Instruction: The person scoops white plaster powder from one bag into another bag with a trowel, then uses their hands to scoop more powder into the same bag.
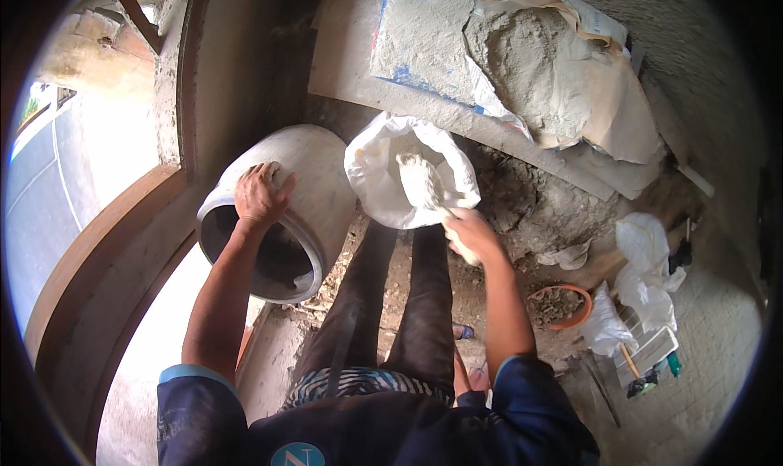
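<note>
My left hand point(263, 195) lies on the outside of a large pale drum point(314, 160), just above its rim, with the fingers spread. The drum is tipped so that its round, dark mouth faces toward me. In my right hand point(473, 236) is the handle of a trowel point(420, 185), whose blade is coated with pale grey powder. That blade is over the mouth of an open white sack point(371, 168), with its rim rolled outward. How full the sack is, I cannot tell. Both my legs are below the sack.
Beyond the sack, a torn paper bag of grey powder point(530, 62) lies on a board point(342, 46). At right stand an orange basin point(583, 307) with rubble, white plastic bags point(648, 250) and a white rack point(652, 348). A wooden window frame point(106, 229) is at left. Another person's foot point(463, 331) shows below.
</note>
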Demonstrator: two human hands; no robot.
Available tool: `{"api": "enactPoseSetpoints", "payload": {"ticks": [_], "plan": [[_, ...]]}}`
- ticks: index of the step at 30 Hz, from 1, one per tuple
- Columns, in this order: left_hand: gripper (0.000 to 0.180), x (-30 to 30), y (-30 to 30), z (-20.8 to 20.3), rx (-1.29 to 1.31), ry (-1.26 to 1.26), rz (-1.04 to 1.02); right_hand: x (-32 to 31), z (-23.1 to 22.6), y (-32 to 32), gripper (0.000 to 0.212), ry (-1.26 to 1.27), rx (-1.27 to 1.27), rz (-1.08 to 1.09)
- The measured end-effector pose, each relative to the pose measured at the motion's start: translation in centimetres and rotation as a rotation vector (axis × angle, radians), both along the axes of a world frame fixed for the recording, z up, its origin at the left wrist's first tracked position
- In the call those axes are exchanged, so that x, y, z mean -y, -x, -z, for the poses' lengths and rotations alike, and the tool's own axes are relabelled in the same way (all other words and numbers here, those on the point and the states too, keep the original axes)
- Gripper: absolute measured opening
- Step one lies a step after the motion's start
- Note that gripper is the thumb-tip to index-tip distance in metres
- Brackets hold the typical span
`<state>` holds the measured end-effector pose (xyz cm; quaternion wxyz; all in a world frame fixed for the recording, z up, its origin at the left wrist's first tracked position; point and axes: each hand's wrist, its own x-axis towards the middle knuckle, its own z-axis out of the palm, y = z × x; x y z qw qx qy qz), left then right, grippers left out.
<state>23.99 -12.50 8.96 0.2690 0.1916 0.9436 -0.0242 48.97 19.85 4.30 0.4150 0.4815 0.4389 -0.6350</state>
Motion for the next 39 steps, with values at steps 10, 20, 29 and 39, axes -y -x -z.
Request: {"api": "enactPoseSetpoints", "payload": {"ticks": [10, 20, 29, 39], "plan": [[0.041, 0.6, -0.1, 0.9, -0.049, -0.033, 0.018, 3.7, -0.4, 3.2, 0.026, 0.024, 0.019, -0.033], [0.039, 0.0, 0.1, -0.5, -0.034, -0.044, -0.019, -15.7, -7.5, 2.2, 0.044, -0.580, -0.045, 0.021], [0.041, -0.2, 0.0, 1.1, -0.037, -0.048, 0.024, -25.7, 13.7, 13.0, 0.037, -1.223, -0.014, -0.322], [0.040, 0.2, 0.1, 1.0, -0.032, -0.042, 0.006, -22.9, 14.8, 15.4, 0.048, -1.074, -0.052, -0.350]]}}
